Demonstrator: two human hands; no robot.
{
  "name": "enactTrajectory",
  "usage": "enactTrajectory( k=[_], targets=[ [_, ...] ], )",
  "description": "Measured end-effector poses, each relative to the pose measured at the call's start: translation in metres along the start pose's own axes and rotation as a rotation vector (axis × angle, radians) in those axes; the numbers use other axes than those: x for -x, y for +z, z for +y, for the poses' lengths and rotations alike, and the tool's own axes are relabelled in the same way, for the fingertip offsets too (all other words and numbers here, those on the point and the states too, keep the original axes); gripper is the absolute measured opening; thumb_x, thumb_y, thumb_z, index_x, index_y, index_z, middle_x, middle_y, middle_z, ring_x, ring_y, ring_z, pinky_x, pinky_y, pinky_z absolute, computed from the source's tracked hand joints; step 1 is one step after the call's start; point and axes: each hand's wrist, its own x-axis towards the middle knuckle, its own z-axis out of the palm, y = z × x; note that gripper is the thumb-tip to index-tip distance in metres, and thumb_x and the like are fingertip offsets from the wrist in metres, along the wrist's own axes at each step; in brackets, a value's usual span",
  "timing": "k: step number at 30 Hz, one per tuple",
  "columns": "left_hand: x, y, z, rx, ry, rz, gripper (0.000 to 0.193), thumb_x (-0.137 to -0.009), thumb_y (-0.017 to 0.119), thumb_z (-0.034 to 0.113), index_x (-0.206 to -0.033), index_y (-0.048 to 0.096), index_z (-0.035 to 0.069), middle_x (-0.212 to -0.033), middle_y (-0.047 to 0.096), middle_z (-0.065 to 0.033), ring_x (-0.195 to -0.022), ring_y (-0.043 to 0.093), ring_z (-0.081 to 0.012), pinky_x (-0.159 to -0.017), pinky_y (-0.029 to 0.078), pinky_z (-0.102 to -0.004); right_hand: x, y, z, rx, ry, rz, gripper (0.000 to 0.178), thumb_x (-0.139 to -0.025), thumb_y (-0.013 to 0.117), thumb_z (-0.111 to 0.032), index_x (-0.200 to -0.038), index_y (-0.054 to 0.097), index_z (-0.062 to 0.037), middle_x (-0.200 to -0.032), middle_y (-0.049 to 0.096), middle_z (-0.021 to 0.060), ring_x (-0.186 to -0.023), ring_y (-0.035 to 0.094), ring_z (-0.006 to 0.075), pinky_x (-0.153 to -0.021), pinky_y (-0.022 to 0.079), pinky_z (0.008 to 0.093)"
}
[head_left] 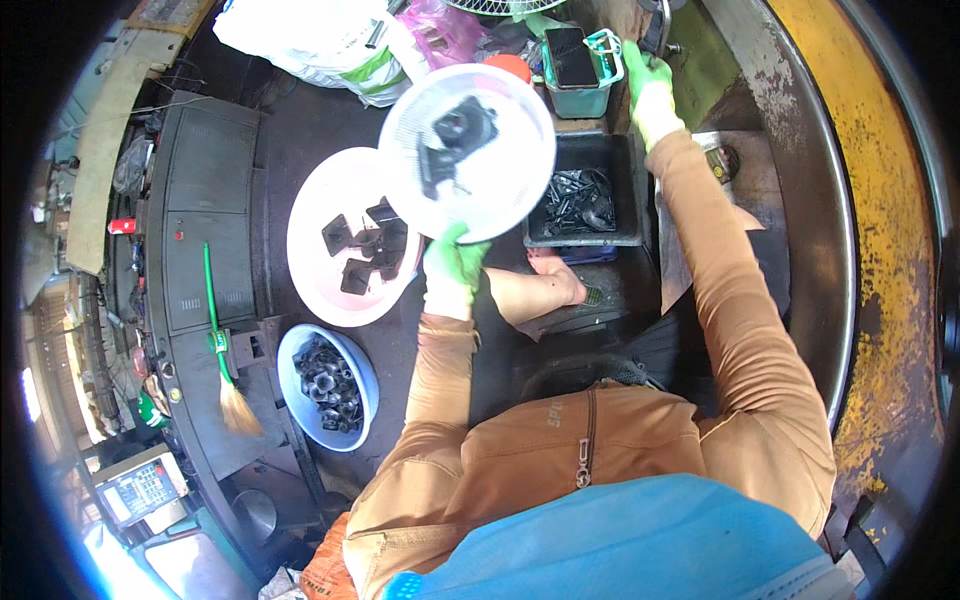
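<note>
My left hand (pixel 457 262), in a green and white glove, is closed on the near rim of a white mesh basket (pixel 520 190), lifted and tilted. Several black plastic parts (pixel 466 126) lie in it, slightly blurred. Beneath its left edge stands a pale pink basin (pixel 308 272) with black, square-looking parts (pixel 357 276). My right hand (pixel 651 88), gloved alike, stretches to the upper right beside a metal fitting (pixel 668 30). Its fingers look extended and apart, and I see nothing held in them.
A black bin (pixel 585 240) holds dark scraps. Behind it, a phone (pixel 571 57) rests on a green basket (pixel 580 103). A blue basin (pixel 370 375) of black parts stands left. A broom (pixel 222 345) leans on a grey cabinet (pixel 207 160). A yellow machine edge (pixel 850 130) curves along the right.
</note>
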Motion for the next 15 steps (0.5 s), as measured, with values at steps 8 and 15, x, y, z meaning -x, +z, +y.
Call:
enactTrajectory(
  k=[8,15],
  targets=[
    [0.022,-0.035,-0.049,-1.608,0.406,-0.503,0.033,-0.078,0.074,0.005,-0.108,0.061,-0.002,-0.092,0.069,-0.0131,-0.085,0.067,-0.0206,-0.076,0.053,-0.0302,0.039,-0.022,-0.048,0.259,0.242,-0.638,0.034,-0.091,0.058,-0.038,-0.098,0.065,-0.0050,-0.094,0.067,0.0157,-0.088,0.063,0.0300,-0.079,0.049,0.0394],
    [-0.028,-0.022,-0.107,-0.719,-0.356,-0.078,0.026,-0.087,0.060,0.015,-0.105,0.062,-0.005,-0.088,0.065,-0.0121,-0.069,0.062,-0.0198,-0.058,0.050,-0.0286,0.163,-0.122,-0.100,0.038,0.296,-0.518,0.038,-0.090,0.063,-0.035,-0.102,0.063,0.0007,-0.079,0.060,0.0036,-0.063,0.053,0.0103,-0.064,0.046,0.0240]
  ],
)
